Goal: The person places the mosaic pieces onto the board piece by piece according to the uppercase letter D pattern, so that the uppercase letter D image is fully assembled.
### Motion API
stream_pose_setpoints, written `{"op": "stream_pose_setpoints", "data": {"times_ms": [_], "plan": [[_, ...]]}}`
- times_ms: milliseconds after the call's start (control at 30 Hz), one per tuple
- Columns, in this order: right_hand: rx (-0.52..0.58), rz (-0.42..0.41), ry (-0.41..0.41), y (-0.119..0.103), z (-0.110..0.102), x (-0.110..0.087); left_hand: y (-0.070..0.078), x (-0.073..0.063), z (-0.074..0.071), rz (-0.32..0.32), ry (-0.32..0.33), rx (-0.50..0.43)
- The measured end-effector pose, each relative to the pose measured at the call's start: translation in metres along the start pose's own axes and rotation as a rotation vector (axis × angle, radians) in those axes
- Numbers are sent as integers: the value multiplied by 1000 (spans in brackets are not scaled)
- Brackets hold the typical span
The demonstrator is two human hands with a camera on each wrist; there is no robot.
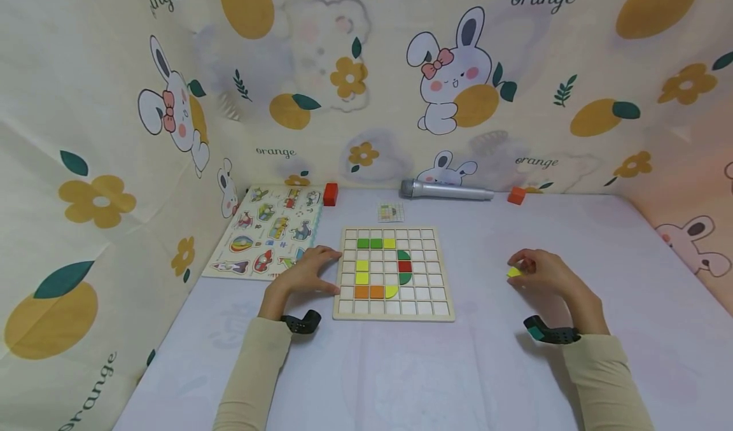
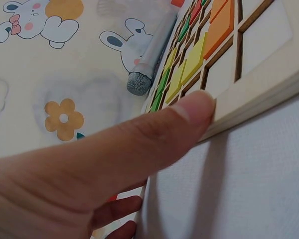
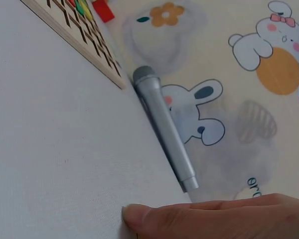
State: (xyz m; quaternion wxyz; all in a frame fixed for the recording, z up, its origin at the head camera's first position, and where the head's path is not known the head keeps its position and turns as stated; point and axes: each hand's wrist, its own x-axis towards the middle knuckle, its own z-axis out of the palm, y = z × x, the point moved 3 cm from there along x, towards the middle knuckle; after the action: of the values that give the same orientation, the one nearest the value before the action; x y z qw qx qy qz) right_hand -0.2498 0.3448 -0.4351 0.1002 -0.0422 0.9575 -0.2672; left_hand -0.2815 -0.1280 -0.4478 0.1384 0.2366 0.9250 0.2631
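A wooden grid board (image 1: 394, 317) lies flat at the middle of the table, with green, yellow, orange and red pieces set in some of its squares. My left hand (image 1: 303, 272) touches the board's left edge with thumb and fingertips; in the left wrist view its thumb (image 2: 159, 127) lies straight against the wooden rim (image 2: 269, 94). Well to the right of the board, my right hand (image 1: 546, 277) pinches a small yellow piece (image 1: 514, 272) close to the tabletop. That piece is out of sight in the right wrist view, where only part of the hand (image 3: 204, 219) shows.
Behind the board lies a small pattern card (image 1: 391, 212). A silver toy microphone (image 1: 452, 191) rests along the back wall, between two red blocks, one left (image 1: 330, 194) and one right (image 1: 516, 195). A picture puzzle board (image 1: 229, 253) sits at the left.
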Motion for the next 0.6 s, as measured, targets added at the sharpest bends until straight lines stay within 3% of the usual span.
{"op": "stream_pose_setpoints", "data": {"times_ms": [267, 600], "plan": [[23, -22, -3, -3, 3, 1, 0, -1, 0, -6, -1, -9], [60, -198, 53, -46, 22, 22, -3, 1, 2, -9, 5, -8]]}}
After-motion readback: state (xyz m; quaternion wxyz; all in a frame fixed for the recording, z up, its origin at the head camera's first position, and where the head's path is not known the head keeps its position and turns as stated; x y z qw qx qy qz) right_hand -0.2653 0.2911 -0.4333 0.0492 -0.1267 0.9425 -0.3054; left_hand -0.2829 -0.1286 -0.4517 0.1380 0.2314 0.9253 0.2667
